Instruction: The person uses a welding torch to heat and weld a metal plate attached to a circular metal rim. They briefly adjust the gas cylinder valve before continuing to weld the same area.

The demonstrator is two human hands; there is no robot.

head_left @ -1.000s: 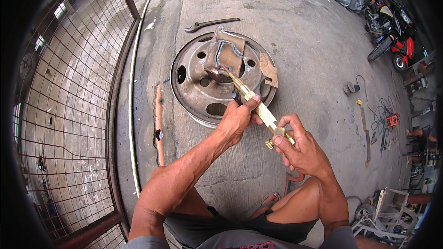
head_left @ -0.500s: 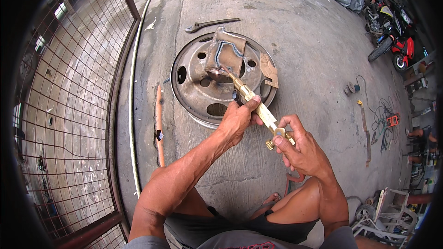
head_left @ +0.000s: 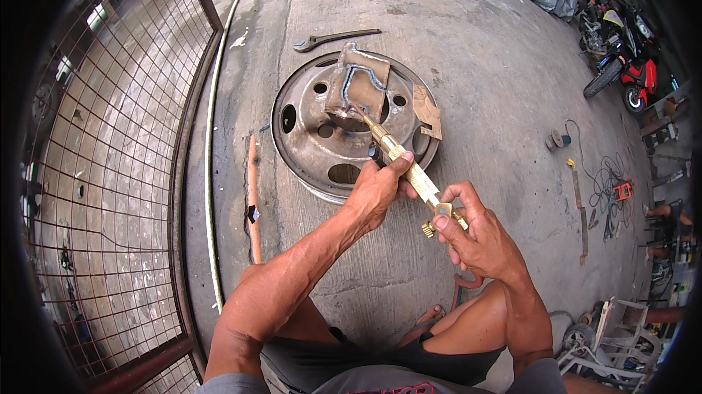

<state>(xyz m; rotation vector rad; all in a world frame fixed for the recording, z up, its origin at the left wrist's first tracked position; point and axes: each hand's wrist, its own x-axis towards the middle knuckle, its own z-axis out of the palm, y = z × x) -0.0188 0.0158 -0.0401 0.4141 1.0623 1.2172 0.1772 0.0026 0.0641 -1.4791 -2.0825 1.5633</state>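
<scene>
A brass gas torch (head_left: 418, 177) slants up and left from my hands. My left hand (head_left: 377, 188) is closed round its body, thumb on top. At its lower end my right hand (head_left: 472, 232) grips the valve section, thumb and forefinger about the knobs. The copper-coloured tip reaches the lower edge of a bent metal piece (head_left: 364, 93) with a bluish seam line. A small bright glow shows at that edge. The piece lies on a worn steel wheel rim (head_left: 292, 149) with round holes. A dark, cylindrical thing beside my left fingers is not clear to me.
An adjustable wrench (head_left: 336, 39) lies beyond the rim. Torn cardboard (head_left: 427, 112) rests on its right side. At left are an orange pipe (head_left: 254, 197), a pale hose (head_left: 211, 145) and a mesh gate (head_left: 124, 175). Cables (head_left: 603, 182) and motorcycles (head_left: 621, 58) stand farther right.
Almost nothing differs. Both hands keep their hold on the torch, and its tip stays at the metal piece's lower edge.
</scene>
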